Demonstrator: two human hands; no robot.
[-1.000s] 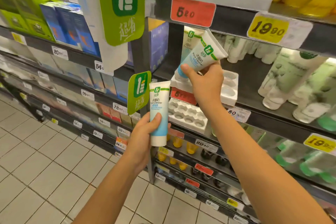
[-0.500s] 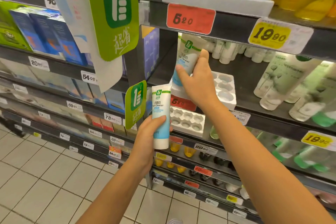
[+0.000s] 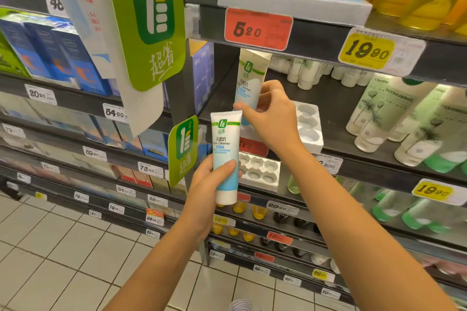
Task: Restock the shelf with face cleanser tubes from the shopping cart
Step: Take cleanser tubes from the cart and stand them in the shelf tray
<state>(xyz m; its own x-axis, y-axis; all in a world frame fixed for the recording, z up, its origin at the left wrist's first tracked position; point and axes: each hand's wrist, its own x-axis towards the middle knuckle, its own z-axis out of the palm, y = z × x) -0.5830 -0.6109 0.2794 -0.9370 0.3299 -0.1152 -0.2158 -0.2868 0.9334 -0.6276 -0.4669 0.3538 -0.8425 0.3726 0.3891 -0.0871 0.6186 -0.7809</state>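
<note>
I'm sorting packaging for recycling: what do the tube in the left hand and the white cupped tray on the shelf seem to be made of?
Tube in the left hand: probably soft plastic, satin finish; printed skin, flat crimped top, white cap below. Tray: likely thin moulded plastic, perhaps pulp; dull white with smooth rounded cups, too blurred to be sure.
</note>
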